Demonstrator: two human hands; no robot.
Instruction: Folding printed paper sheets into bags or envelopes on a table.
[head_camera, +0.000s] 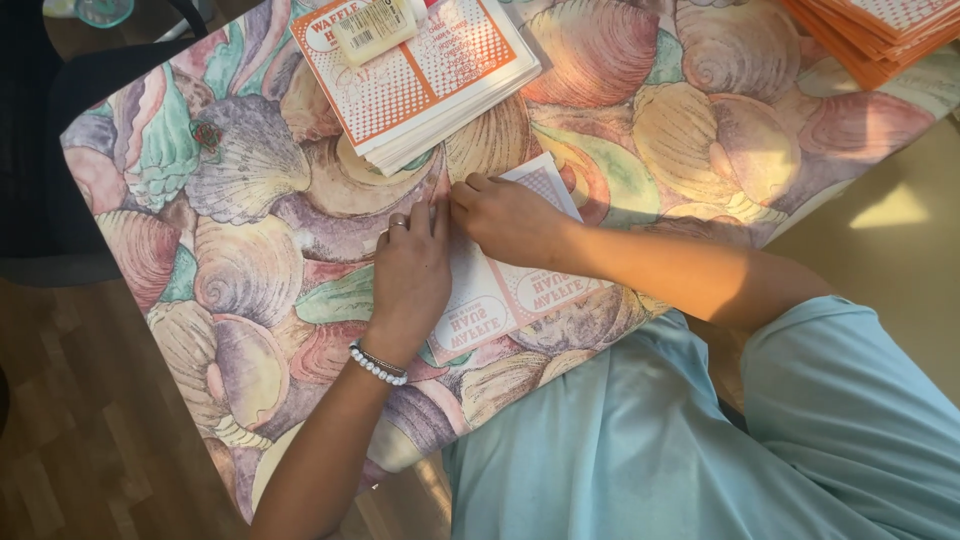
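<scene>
A flat white and orange printed paper sheet (520, 290) lies on the table with the seashell-pattern cloth (250, 260). My left hand (412, 272) lies flat on its left part, fingers together pointing away from me, a ring on one finger and a bead bracelet at the wrist. My right hand (505, 218) presses its curled fingers on the sheet's far edge, fingertips touching my left hand's fingertips. Much of the sheet is hidden under both hands.
A stack of the same printed sheets (420, 80) sits at the far middle with a small glue bottle (372, 25) lying on top. An orange stack (880, 35) is at the far right corner. A dark chair (60, 150) stands left; wood floor below.
</scene>
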